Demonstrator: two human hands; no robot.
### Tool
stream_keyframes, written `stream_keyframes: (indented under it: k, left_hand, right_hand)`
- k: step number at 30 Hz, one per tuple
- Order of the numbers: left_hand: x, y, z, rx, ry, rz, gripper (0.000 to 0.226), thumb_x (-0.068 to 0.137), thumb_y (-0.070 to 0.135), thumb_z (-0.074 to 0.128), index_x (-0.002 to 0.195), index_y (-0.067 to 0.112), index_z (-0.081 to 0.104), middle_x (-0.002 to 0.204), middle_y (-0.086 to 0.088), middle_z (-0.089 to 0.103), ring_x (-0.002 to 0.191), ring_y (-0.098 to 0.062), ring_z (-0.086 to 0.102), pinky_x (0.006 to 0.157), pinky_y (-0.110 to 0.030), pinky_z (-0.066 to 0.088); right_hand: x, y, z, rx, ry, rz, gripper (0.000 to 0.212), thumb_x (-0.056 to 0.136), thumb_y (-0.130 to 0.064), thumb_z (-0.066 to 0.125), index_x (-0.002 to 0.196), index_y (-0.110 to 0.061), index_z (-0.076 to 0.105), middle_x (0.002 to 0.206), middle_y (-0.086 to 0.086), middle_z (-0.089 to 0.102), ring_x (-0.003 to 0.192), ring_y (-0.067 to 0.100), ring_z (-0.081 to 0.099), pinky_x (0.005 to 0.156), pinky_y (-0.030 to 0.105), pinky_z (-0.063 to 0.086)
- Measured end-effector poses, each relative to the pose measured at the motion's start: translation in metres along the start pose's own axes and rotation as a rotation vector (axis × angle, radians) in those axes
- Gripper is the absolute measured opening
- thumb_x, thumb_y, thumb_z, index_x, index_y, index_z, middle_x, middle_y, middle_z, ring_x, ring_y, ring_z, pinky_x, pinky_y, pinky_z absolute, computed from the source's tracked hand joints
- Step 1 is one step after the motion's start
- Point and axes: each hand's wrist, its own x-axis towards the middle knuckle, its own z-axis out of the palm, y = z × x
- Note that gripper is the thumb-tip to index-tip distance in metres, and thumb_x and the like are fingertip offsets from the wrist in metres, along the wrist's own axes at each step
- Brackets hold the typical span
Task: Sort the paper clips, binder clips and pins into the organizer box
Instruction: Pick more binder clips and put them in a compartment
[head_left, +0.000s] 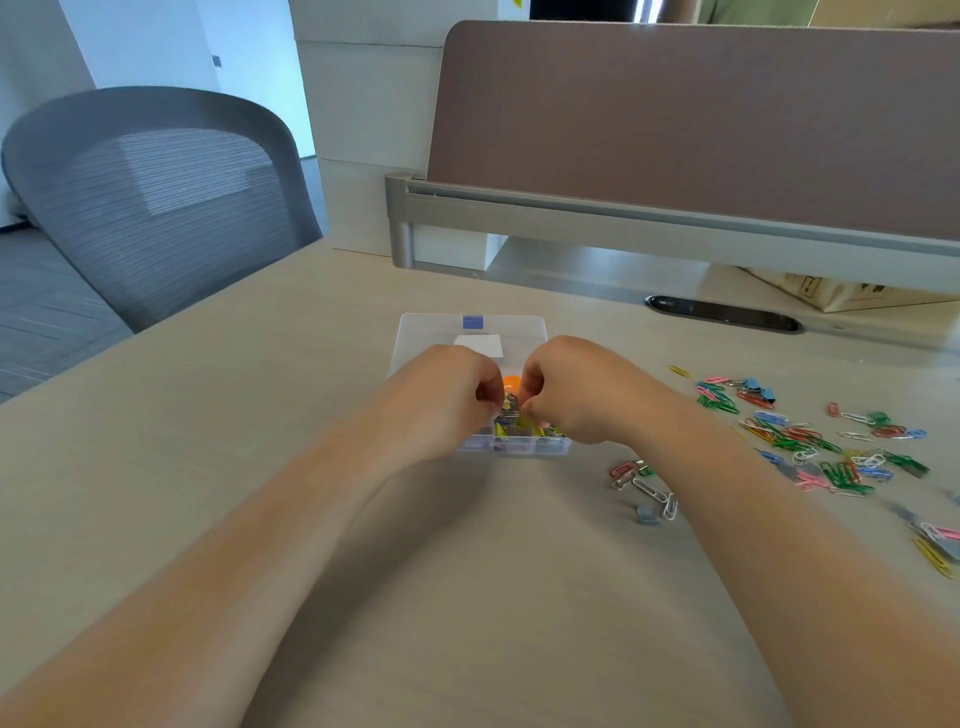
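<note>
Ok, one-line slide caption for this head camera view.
Left hand and right hand pinch small clips over the clear plastic organizer box; coloured paper clips litter the beige desk.

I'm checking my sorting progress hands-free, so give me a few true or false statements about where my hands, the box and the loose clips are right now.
1. The left hand and the right hand both pinch small clips over the organizer box. True.
2. The loose paper clips lie left of the box. False: they lie scattered on the table to its right.
3. The box's lid is shut. False: it is open, lying back behind the box.
4. A grey chair stands at the table's left side. True.
</note>
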Motion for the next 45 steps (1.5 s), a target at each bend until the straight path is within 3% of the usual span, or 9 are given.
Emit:
stream_keyframes:
  k: [5, 11, 24, 31, 35, 41, 45]
  left_hand:
    - [-0.002, 0.002, 0.0, 0.0, 0.021, 0.047, 0.015, 0.088, 0.017, 0.06, 0.088, 0.021, 0.074, 0.082, 0.003, 0.067, 0.078, -0.016, 0.059, 0.07, -0.028, 0.049]
    - [0.0, 0.002, 0.003, 0.008, 0.011, 0.059, 0.011, 0.086, 0.022, 0.065, 0.087, 0.019, 0.075, 0.076, 0.005, 0.064, 0.071, -0.015, 0.054, 0.058, -0.019, 0.039]
    - [0.0, 0.001, 0.007, 0.036, 0.0, 0.016, 0.012, 0.082, 0.022, 0.062, 0.08, 0.021, 0.073, 0.08, 0.001, 0.069, 0.079, -0.019, 0.061, 0.071, -0.035, 0.054]
    - [0.0, 0.002, 0.005, 0.036, -0.003, 0.04, 0.014, 0.086, 0.021, 0.061, 0.083, 0.017, 0.074, 0.079, -0.002, 0.069, 0.076, -0.021, 0.061, 0.066, -0.033, 0.048]
    - [-0.001, 0.005, -0.001, -0.009, 0.096, 0.017, 0.016, 0.092, 0.021, 0.056, 0.089, 0.018, 0.071, 0.083, 0.004, 0.065, 0.076, -0.014, 0.057, 0.067, -0.027, 0.045]
    - [-0.008, 0.022, -0.019, -0.034, 0.092, 0.015, 0.02, 0.091, 0.02, 0.05, 0.078, 0.02, 0.065, 0.075, 0.007, 0.064, 0.073, -0.013, 0.057, 0.065, -0.028, 0.044]
    - [-0.01, 0.051, -0.022, -0.029, 0.081, 0.042, 0.019, 0.09, 0.02, 0.051, 0.078, 0.017, 0.065, 0.075, 0.006, 0.062, 0.072, -0.014, 0.057, 0.062, -0.029, 0.043]
  right_hand:
    - [0.0, 0.0, 0.0, 0.001, 0.023, -0.003, 0.013, 0.084, -0.013, 0.063, 0.088, -0.007, 0.073, 0.091, 0.016, 0.07, 0.083, 0.031, 0.066, 0.068, 0.036, 0.053]
    - [-0.002, -0.001, -0.001, 0.007, 0.013, -0.008, 0.009, 0.084, -0.013, 0.064, 0.086, -0.012, 0.073, 0.09, 0.011, 0.07, 0.085, 0.029, 0.065, 0.064, 0.031, 0.049]
    - [-0.003, -0.006, 0.001, 0.0, 0.007, 0.004, 0.013, 0.082, -0.007, 0.06, 0.084, -0.014, 0.071, 0.085, 0.011, 0.067, 0.08, 0.028, 0.064, 0.05, 0.024, 0.036]
    - [-0.003, -0.003, -0.001, 0.056, -0.007, 0.005, 0.009, 0.084, -0.012, 0.063, 0.084, -0.012, 0.073, 0.086, 0.012, 0.069, 0.073, 0.025, 0.059, 0.055, 0.027, 0.04]
    - [-0.011, -0.004, -0.012, 0.101, 0.002, -0.021, 0.008, 0.088, -0.017, 0.067, 0.089, -0.012, 0.073, 0.091, 0.008, 0.07, 0.084, 0.024, 0.064, 0.062, 0.028, 0.045]
    - [-0.033, -0.004, -0.037, 0.163, 0.035, -0.032, 0.01, 0.094, -0.018, 0.061, 0.091, -0.014, 0.07, 0.095, 0.006, 0.069, 0.087, 0.023, 0.063, 0.067, 0.028, 0.042]
    - [-0.059, 0.011, -0.046, 0.181, 0.031, 0.004, 0.015, 0.097, -0.024, 0.057, 0.096, -0.014, 0.068, 0.086, 0.001, 0.065, 0.084, 0.02, 0.06, 0.07, 0.029, 0.04]
